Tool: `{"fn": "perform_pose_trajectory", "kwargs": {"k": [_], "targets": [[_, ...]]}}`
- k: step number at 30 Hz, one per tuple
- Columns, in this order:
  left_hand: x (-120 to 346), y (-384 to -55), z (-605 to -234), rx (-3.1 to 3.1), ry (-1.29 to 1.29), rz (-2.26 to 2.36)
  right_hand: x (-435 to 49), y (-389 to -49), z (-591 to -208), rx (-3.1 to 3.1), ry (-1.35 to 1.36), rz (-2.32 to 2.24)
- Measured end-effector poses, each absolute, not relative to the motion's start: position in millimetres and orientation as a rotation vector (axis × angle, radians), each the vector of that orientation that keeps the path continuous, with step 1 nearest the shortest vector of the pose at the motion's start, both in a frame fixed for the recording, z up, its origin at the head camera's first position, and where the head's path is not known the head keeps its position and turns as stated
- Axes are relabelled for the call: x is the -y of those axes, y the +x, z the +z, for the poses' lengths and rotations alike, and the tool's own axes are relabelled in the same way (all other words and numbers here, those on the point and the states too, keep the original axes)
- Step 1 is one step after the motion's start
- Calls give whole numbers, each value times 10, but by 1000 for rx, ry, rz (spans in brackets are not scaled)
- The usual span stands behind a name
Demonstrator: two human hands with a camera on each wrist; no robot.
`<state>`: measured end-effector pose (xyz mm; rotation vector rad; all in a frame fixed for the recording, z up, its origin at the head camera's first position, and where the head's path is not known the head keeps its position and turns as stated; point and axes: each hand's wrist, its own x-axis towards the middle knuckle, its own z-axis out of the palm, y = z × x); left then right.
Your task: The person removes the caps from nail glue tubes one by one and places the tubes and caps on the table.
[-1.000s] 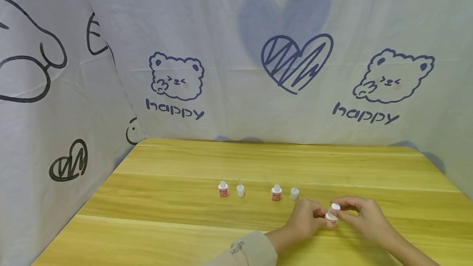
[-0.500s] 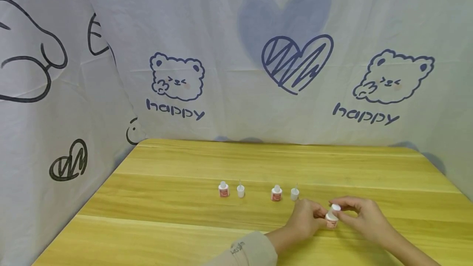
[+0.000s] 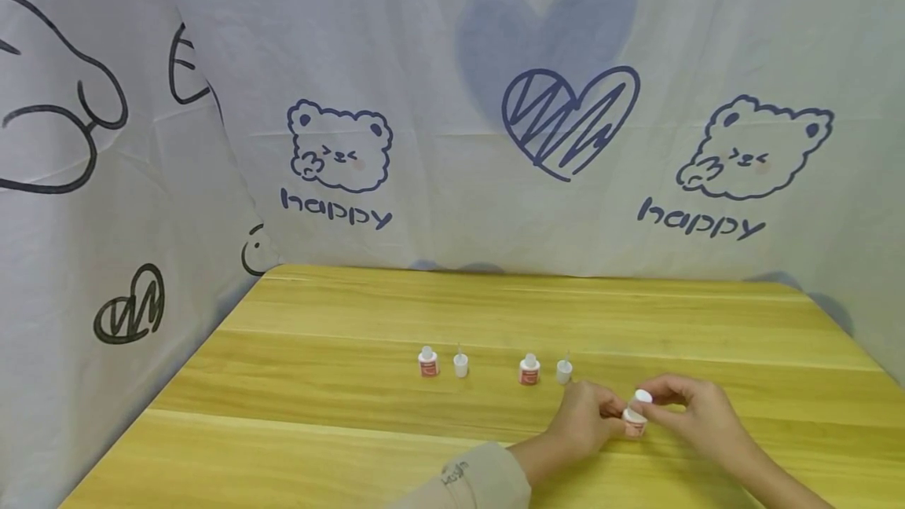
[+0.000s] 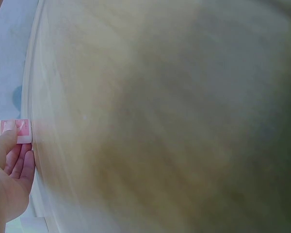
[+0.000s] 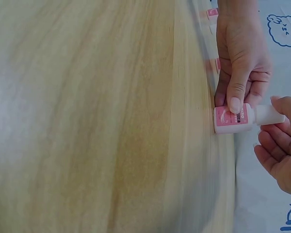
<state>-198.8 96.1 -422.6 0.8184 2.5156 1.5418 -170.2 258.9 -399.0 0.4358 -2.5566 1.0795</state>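
Note:
A small white glue bottle (image 3: 634, 427) with a pink label stands on the wooden table at the right. My left hand (image 3: 584, 419) grips its body, thumb across the label in the right wrist view. The thumb and fingers of my right hand (image 3: 698, 415) pinch the white cap (image 5: 271, 115) at the bottle's mouth. Whether the cap is fully seated cannot be told. In the left wrist view, the bottle (image 4: 24, 129) shows at the left edge between the thumb and fingers of the left hand (image 4: 13, 187).
Two more pink-labelled bottles, the left one (image 3: 427, 366) and the middle one (image 3: 529, 372), stand uncapped on the table (image 3: 339, 407). Beside each rests a white cap with its thin applicator upward, one left (image 3: 460, 366), one nearer my hand (image 3: 563, 372). Printed cloth (image 3: 438, 203) hangs behind.
Both hands stay at the bottle and cap, with only very slight movement of the right hand. The other bottles and caps have not moved.

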Motion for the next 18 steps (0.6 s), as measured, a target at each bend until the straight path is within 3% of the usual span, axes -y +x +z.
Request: {"fn": "perform_pose_trajectory", "kwargs": {"k": [18], "targets": [[-963,-1982,-4215,-2553,816,1498,-2625,-1711,-3993,2563,550,1020]]}}
